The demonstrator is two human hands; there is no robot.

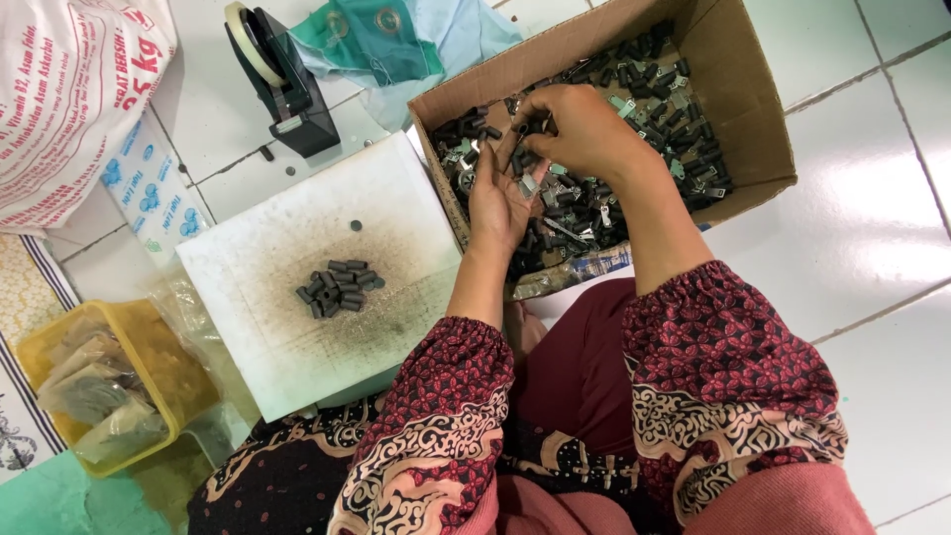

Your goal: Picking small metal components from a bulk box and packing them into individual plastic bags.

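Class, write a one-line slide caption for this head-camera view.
Both hands, left hand and right hand, sort small dark parts inside a cardboard box.

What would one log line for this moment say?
left hand: palm up in cardboard box | right hand: picking small dark cylinders | sorted pile on white board
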